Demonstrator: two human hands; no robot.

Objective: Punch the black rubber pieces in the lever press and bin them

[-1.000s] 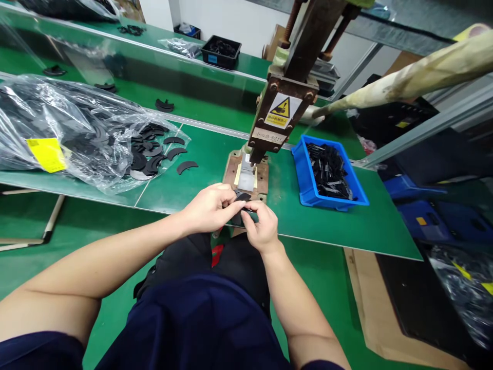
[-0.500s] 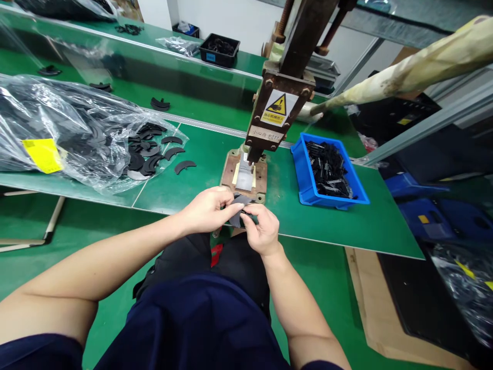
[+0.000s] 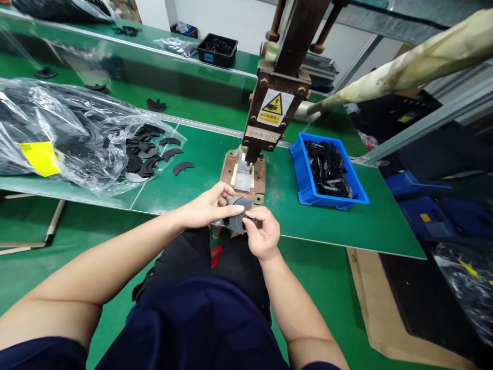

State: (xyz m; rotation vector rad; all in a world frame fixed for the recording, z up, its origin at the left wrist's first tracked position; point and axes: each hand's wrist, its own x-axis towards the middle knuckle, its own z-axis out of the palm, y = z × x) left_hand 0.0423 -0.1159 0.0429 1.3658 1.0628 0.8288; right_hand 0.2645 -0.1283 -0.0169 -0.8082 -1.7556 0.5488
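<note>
Two hands (image 3: 208,208), one blue bin (image 3: 304,177), one press (image 3: 275,103)

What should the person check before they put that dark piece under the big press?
1. Dark piece held in both hands: ok, the left hand and right hand both pinch it.
2. Only one piece held, not a stack: cannot tell, the fingers cover its edges.
3. Press plate free of an old part: ok, its pale middle looks bare.
4. Press head raised: ok, it looks raised, with a gap above the plate.
5. Hands away from the press head: ok, both are at the near table edge.
6. Blue bin within reach: ok, it sits just right of the press.
</note>
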